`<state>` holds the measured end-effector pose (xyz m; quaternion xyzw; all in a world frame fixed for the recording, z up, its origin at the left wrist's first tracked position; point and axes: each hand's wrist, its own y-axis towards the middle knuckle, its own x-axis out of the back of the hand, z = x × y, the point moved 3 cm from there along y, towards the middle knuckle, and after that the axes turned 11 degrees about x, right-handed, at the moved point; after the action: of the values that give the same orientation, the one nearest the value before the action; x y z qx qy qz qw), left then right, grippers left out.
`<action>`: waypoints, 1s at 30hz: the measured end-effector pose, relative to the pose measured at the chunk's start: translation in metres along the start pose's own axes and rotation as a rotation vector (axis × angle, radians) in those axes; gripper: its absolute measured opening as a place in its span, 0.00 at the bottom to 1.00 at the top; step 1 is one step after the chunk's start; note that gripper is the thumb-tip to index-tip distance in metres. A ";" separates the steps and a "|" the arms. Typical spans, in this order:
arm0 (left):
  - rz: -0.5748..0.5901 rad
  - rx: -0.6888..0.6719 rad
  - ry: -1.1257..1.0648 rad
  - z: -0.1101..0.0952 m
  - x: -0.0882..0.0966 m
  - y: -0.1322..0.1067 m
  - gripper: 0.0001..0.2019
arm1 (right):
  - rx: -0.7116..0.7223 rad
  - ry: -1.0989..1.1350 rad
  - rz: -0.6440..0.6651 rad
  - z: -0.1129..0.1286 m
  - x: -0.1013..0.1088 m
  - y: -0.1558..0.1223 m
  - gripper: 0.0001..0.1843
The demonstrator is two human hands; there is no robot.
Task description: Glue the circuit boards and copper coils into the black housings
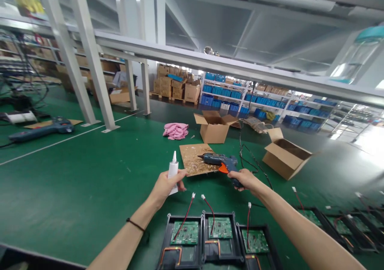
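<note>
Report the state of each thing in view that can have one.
White tube, nozzle up, held in the left hand.
Glue gun, gripped by the right hand, nozzle over the cardboard sheet.
Far-left blue tool, lying unheld.
Pink cloth, bunched up.
Middle cardboard box, flaps open.
Right cardboard box, flaps open.
Three nearest housings, open, circuit boards exposed.

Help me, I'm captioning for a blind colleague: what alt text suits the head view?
A person's left hand holds a white tube nozzle-up; the right hand grips a blue glue gun by its handle. Closest to the person, three open black cases holding circuit boards lie on a green table.
</note>
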<state>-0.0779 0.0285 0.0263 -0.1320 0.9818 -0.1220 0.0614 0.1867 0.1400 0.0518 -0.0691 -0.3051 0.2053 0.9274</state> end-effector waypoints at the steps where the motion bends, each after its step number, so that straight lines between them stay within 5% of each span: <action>1: 0.004 0.032 0.036 -0.001 -0.003 0.003 0.21 | -0.005 0.005 0.000 0.000 -0.002 0.000 0.13; 9: -0.044 0.187 0.235 0.007 -0.007 0.023 0.12 | -0.082 0.105 0.029 -0.014 -0.012 0.004 0.14; 15: -0.074 0.190 0.395 0.016 -0.004 0.024 0.15 | -0.092 0.299 -0.012 -0.013 -0.008 0.005 0.14; 24: -0.342 -0.157 0.877 0.005 0.014 0.037 0.11 | 0.019 0.344 -0.116 0.004 0.033 -0.007 0.14; 30: -0.369 -0.259 1.062 0.018 0.017 0.036 0.14 | 0.058 0.286 -0.119 0.004 0.034 -0.022 0.16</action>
<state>-0.1005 0.0535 -0.0019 -0.2282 0.8457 -0.0588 -0.4787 0.2167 0.1348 0.0792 -0.0527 -0.1672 0.1465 0.9735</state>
